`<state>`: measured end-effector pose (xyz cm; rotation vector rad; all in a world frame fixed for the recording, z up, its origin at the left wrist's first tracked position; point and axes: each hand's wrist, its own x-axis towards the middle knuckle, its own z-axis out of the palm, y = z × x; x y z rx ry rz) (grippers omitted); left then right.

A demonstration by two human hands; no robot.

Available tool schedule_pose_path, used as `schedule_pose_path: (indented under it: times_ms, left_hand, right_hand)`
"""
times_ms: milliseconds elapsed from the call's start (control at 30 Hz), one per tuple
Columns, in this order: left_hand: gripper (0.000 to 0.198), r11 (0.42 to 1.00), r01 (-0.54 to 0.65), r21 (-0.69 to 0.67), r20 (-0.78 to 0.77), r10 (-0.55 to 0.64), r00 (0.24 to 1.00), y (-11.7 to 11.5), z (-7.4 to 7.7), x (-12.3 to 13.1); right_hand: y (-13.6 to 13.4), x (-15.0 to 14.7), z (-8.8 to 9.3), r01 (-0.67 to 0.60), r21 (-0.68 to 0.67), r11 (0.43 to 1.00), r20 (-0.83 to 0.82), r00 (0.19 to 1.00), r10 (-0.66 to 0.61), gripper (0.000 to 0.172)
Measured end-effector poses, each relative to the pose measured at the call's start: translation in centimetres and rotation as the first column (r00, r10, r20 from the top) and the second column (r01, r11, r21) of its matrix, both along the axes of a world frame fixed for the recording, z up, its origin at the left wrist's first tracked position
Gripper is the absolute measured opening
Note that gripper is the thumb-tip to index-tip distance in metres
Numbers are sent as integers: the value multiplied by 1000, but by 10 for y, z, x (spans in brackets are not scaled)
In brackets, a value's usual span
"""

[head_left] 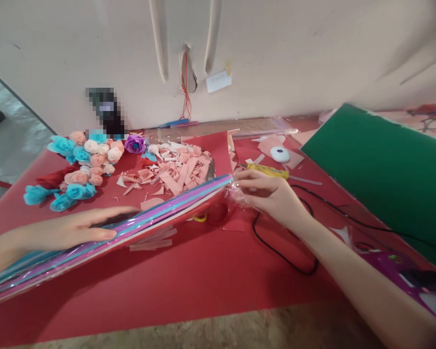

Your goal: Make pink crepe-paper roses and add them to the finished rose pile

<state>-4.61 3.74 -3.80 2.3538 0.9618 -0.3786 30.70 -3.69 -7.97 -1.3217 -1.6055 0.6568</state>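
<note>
A flat stack of coloured paper in a clear plastic sleeve point(160, 208), with blue, purple, white and red edges, slants across the view above the table. My left hand point(72, 228) is closed around its lower left part, thumb on the near side. At the upper right end my right hand point(267, 191) pinches the crumpled clear plastic of the sleeve. Just behind my right fingers lies a yellow hot-glue gun point(267, 171), partly hidden. Yellow scissor handles point(199, 218) peek out below the stack.
Pink paper scraps point(185, 169) are heaped behind the stack. Paper roses point(82, 155) in blue, pink and white lie at the left. A green board point(381, 169) covers the right side, near a black cable point(314, 194). A white round-edged case point(279, 154) sits on the red table point(203, 281).
</note>
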Motion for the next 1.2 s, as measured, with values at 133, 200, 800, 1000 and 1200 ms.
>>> schedule_pose_path:
  times_ms: [133, 200, 800, 1000, 1200]
  left_hand:
    - [42, 995, -85, 45, 70, 82, 994, -5, 1, 5]
    - [42, 997, -76, 22, 70, 74, 995, -5, 3, 7]
    - [41, 974, -176, -142, 136, 195, 971, -3, 3, 10]
    - [38, 938, -315, 145, 229, 278, 933, -25, -4, 17]
    - [43, 885, -355, 302, 216, 300, 929, -31, -8, 22]
  right_hand:
    - [-1, 1, -1, 7, 58, 998, 63, 998, -10, 4]
    - [0, 1, -2, -6, 90, 996, 124, 992, -5, 5]
    - [4, 7, -8, -113, 9, 994, 210, 972, 109, 10]
    - [2, 7, -8, -127, -111, 986, 175, 974, 145, 23]
    - [8, 12, -11, -258, -155, 954, 142, 950, 280, 21]
